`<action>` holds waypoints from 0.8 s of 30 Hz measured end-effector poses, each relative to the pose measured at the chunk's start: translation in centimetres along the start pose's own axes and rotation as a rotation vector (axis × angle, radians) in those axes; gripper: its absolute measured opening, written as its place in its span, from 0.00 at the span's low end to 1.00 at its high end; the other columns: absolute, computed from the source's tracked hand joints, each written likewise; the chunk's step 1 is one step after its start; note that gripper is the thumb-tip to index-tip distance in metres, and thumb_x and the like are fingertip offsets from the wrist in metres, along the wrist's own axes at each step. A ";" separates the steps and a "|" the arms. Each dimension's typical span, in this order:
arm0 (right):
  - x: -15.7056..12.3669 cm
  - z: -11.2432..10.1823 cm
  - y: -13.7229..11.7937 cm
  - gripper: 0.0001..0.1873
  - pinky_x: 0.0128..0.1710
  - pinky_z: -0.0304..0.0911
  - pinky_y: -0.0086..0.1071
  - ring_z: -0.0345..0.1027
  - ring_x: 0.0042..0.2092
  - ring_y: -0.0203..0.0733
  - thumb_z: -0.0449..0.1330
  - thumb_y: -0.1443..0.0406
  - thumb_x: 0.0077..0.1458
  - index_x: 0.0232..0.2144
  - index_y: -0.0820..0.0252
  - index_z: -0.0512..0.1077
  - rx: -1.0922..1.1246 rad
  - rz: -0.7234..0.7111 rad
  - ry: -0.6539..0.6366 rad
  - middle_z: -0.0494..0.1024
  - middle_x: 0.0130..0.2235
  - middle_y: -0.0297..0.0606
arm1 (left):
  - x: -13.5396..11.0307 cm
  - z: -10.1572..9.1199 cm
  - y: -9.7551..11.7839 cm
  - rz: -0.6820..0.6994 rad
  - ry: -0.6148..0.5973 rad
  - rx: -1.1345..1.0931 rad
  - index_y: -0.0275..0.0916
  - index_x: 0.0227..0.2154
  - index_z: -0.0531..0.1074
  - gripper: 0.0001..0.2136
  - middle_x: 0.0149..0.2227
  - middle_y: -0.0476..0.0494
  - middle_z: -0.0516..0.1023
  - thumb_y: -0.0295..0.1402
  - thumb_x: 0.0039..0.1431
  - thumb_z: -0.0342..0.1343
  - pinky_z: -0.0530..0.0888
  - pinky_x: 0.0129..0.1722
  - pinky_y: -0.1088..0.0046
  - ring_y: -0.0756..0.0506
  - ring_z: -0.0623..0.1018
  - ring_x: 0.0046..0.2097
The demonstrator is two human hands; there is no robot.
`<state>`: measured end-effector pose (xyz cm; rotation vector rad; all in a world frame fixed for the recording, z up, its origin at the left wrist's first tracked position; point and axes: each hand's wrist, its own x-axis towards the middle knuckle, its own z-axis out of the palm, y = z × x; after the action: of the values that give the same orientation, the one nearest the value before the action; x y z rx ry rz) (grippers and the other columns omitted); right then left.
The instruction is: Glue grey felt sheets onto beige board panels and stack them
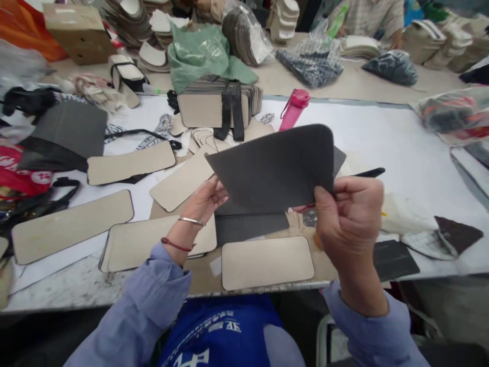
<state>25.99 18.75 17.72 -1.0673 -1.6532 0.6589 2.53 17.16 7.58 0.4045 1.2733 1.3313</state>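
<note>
A dark grey flat sheet (278, 171) with rounded corners is held tilted above the table. My right hand (349, 219) pinches its lower right corner, thumb on the near face. A thin black handle (370, 173) sticks out behind that hand; whether I hold it is hidden. At the sheet's lower left edge, the bent fingers of my left hand (204, 201) close on it. Below lies a beige panel (267, 262) with dark edges, near the table's front. Another dark grey piece (252, 228) lies flat under the raised sheet.
Beige panels (72, 227) lie to the left, some stacked. Behind stand a strapped bundle of panels (202, 109) and a pink bottle (294, 109). Green plastic (198, 53) and bagged pieces line the back. A person in a checked shirt (367, 20) is across the table.
</note>
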 end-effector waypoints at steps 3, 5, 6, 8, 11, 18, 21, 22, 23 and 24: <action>-0.7 -1.3 -0.8 0.08 0.19 0.64 0.24 0.68 0.22 0.30 0.58 0.66 0.53 0.33 0.56 0.59 0.060 0.086 0.033 0.67 0.27 0.26 | -1.6 -1.1 0.8 0.043 -0.077 -0.106 0.36 0.40 0.69 0.20 0.31 0.48 0.75 0.43 0.46 0.60 0.70 0.36 0.75 0.51 0.74 0.34; -1.5 -2.1 -1.2 0.09 0.18 0.64 0.24 0.68 0.20 0.30 0.58 0.66 0.53 0.33 0.56 0.59 0.096 0.144 0.028 0.69 0.26 0.26 | -2.6 -1.8 0.7 0.050 -0.048 -0.116 0.36 0.41 0.69 0.20 0.32 0.47 0.75 0.44 0.47 0.59 0.70 0.37 0.76 0.52 0.74 0.35; -1.9 -2.4 -1.4 0.09 0.18 0.65 0.25 0.67 0.20 0.31 0.58 0.67 0.53 0.33 0.56 0.59 0.118 0.158 0.022 0.69 0.25 0.26 | -3.0 -2.0 0.4 0.046 -0.030 -0.119 0.37 0.41 0.69 0.21 0.34 0.46 0.75 0.45 0.48 0.58 0.70 0.38 0.75 0.51 0.75 0.36; -2.8 -3.0 -2.2 0.09 0.18 0.66 0.25 0.67 0.19 0.32 0.57 0.68 0.53 0.34 0.56 0.59 0.159 0.147 0.014 0.70 0.23 0.25 | -3.9 -2.1 -0.2 0.024 -0.024 -0.137 0.38 0.42 0.68 0.21 0.39 0.45 0.76 0.46 0.48 0.58 0.70 0.41 0.74 0.50 0.75 0.40; -3.9 -3.5 -3.9 0.11 0.18 0.66 0.26 0.67 0.20 0.33 0.59 0.70 0.52 0.35 0.55 0.60 0.157 0.114 0.033 0.71 0.23 0.25 | -5.1 -1.7 -1.1 -0.041 -0.127 -0.187 0.38 0.42 0.69 0.20 0.41 0.45 0.76 0.44 0.49 0.58 0.70 0.45 0.69 0.46 0.74 0.45; -8.5 -5.5 -4.8 0.12 0.18 0.66 0.29 0.68 0.19 0.36 0.60 0.60 0.50 0.34 0.55 0.61 -0.038 0.384 0.134 0.71 0.20 0.25 | -8.5 -3.0 -1.9 -0.129 -0.177 -0.156 0.36 0.30 0.72 0.14 0.30 0.47 0.78 0.39 0.42 0.63 0.72 0.41 0.68 0.45 0.76 0.37; -13.0 -6.4 -2.0 0.17 0.19 0.66 0.31 0.68 0.21 0.38 0.61 0.54 0.46 0.33 0.55 0.62 -0.120 0.655 0.080 0.72 0.21 0.29 | -10.7 -5.0 -3.5 -0.209 -0.188 -0.002 0.35 0.35 0.72 0.20 0.35 0.43 0.79 0.44 0.42 0.62 0.71 0.43 0.65 0.43 0.76 0.40; -14.8 -6.6 -0.8 0.18 0.20 0.66 0.30 0.68 0.22 0.38 0.61 0.52 0.45 0.32 0.56 0.62 -0.145 0.723 0.053 0.72 0.22 0.30 | -11.5 -5.7 -4.5 -0.251 -0.197 0.057 0.34 0.36 0.72 0.22 0.36 0.42 0.78 0.46 0.42 0.61 0.70 0.43 0.65 0.43 0.75 0.40; -16.6 -6.7 0.6 0.19 0.21 0.66 0.30 0.68 0.23 0.38 0.61 0.51 0.44 0.31 0.57 0.62 -0.176 0.774 0.024 0.72 0.23 0.31 | -12.3 -6.3 -5.6 -0.298 -0.210 0.113 0.34 0.37 0.72 0.23 0.36 0.41 0.78 0.48 0.42 0.60 0.70 0.42 0.64 0.42 0.75 0.40; -18.3 -6.7 1.9 0.19 0.21 0.65 0.30 0.68 0.24 0.38 0.60 0.50 0.44 0.30 0.57 0.63 -0.220 0.802 -0.001 0.71 0.23 0.32 | -12.9 -6.9 -6.8 -0.346 -0.227 0.164 0.34 0.37 0.72 0.24 0.35 0.41 0.78 0.49 0.41 0.59 0.70 0.41 0.65 0.42 0.75 0.39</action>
<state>34.59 2.88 10.02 -1.9183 -1.2792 0.9898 3.17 1.19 5.33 0.4146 1.2013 0.8685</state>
